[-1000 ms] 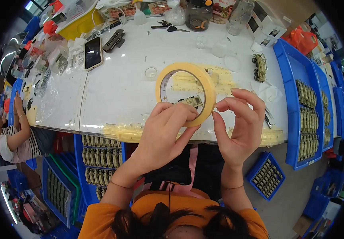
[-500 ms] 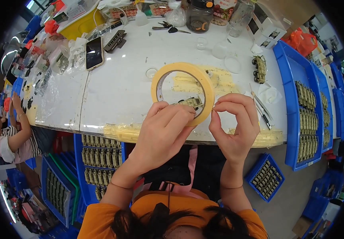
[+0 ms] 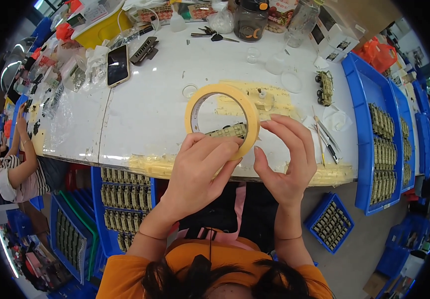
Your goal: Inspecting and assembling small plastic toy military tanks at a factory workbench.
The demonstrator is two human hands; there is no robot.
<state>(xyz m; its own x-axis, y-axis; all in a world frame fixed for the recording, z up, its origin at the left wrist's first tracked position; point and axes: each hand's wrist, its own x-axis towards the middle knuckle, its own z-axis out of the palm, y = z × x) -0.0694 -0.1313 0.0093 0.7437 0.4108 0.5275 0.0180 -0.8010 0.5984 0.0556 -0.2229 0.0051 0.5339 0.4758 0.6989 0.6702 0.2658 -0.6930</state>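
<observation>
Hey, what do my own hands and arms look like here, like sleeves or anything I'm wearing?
Your left hand and right hand are ungloved. The left sleeve and right sleeve are short and orange. A thin dark band crosses each arm. I see no watch.

Blue trays (image 3: 371, 82) of model vehicles (image 3: 384, 152) show an assembly workshop

Orange top (image 3: 190, 256), 2 short sleeves (image 3: 125, 271), pink strap (image 3: 240, 209)
</observation>
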